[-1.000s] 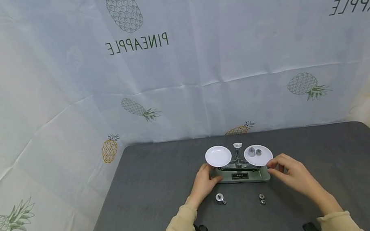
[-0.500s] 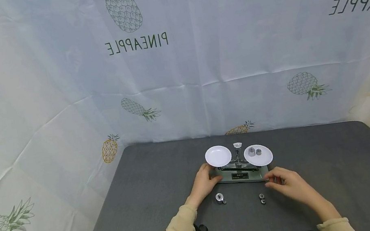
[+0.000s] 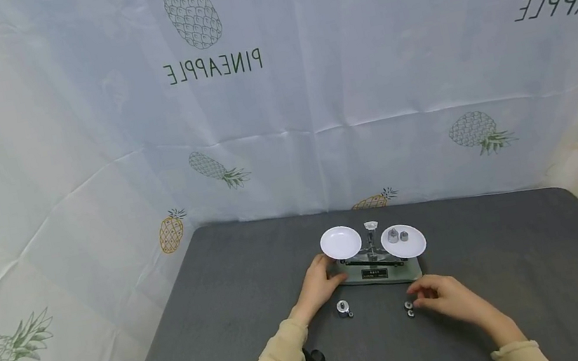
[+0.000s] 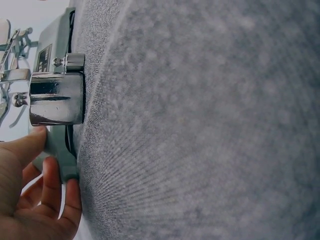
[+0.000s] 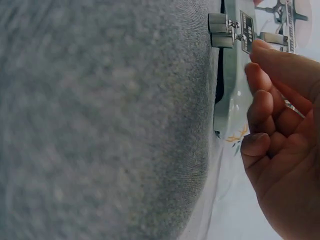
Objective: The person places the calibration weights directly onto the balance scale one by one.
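Note:
A green-based balance scale point(image 3: 380, 274) with two white pans stands toward the back of the grey table. My left hand point(image 3: 316, 285) grips the left end of its base, thumb in front and fingers round the end, as the left wrist view also shows. The right pan point(image 3: 413, 244) bears two metal weights point(image 3: 394, 237); nothing lies on the left pan point(image 3: 340, 242). My right hand point(image 3: 449, 299), fingers loosely bent, hovers just right of two small weights point(image 3: 409, 309) on the table. In the right wrist view its fingertips are apart from those weights point(image 5: 221, 31) and hold nothing.
A larger weight point(image 3: 343, 308) with a tiny one beside it stands in front of the scale's left half. The dark grey tabletop point(image 3: 248, 278) ends at a pineapple-print cloth point(image 3: 277, 176) behind and at both sides.
My right hand has moved from the scale's right end forward and left, down to the two small weights. The left hand keeps its place on the base.

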Demonstrator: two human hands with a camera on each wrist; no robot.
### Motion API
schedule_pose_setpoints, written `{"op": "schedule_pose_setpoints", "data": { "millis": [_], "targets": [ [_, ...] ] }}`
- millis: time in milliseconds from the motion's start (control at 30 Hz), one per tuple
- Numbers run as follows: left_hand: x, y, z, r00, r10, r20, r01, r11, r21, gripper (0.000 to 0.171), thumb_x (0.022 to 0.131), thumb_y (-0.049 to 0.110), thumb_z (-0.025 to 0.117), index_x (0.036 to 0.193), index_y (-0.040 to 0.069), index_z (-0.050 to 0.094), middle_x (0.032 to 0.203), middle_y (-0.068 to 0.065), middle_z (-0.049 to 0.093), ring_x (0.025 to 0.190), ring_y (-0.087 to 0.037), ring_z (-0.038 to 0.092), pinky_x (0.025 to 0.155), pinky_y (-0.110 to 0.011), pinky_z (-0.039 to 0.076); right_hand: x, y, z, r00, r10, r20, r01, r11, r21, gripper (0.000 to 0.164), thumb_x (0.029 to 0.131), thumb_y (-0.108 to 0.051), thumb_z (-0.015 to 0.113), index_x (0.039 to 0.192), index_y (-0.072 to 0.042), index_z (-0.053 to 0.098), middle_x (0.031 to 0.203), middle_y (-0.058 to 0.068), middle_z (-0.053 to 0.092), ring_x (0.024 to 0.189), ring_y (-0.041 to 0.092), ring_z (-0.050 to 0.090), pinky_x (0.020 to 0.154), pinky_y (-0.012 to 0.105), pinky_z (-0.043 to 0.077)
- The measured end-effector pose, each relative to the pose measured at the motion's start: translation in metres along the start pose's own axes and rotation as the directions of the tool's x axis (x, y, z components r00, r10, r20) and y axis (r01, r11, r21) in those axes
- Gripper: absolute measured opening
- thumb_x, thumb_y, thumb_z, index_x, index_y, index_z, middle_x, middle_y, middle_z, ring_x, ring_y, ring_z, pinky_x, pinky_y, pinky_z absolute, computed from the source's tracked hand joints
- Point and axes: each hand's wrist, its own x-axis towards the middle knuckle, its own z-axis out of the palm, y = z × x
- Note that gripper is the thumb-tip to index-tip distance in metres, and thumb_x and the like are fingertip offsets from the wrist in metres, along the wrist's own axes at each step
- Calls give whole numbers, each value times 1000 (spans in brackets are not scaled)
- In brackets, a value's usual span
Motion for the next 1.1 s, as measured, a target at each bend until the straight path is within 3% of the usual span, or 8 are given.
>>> {"op": "schedule_pose_setpoints", "data": {
  "millis": [233, 500, 767, 1100],
  "targets": [
    [0, 0, 0, 1000, -8, 7, 8, 1000, 2, 42, 80, 21, 72, 116, 3, 60, 111, -11, 58, 71, -9, 51, 65, -20, 43, 2, 1, 1, 993, 3, 120, -4, 1000, 13, 14, 83, -10, 66, 96, -5, 67, 73, -6, 58, 65, -9, 44, 54, 17, 38],
    [1, 0, -1, 1000, 4, -4, -4, 1000, 9, 41, 79, 21, 73, 114, 3, 61, 109, -10, 59, 72, -10, 52, 66, -21, 44, 3, 0, 2, 980, 52, 191, -50, 999, -20, 16, 85, -11, 65, 100, -5, 67, 75, -8, 57, 66, -9, 43, 56, 18, 38],
    [0, 0, 0, 1000, -5, 3, 5, 1000, 5, 42, 80, 21, 72, 115, 3, 60, 112, -11, 59, 75, -9, 52, 69, -23, 45, 3, -1, 4, 971, 107, 214, -108, 994, -7, 13, 85, -12, 64, 97, -7, 67, 74, -9, 57, 64, -8, 43, 56, 19, 38],
    [0, 1, 0, 1000, -2, -3, 2, 1000, -4, 41, 80, 21, 72, 114, 2, 61, 111, -11, 59, 71, -7, 50, 66, -21, 44, 4, -2, 5, 977, 83, 197, -82, 997, -12, 12, 83, -9, 66, 95, -8, 66, 72, -9, 56, 63, -8, 43, 55, 18, 38]
  ]
}}
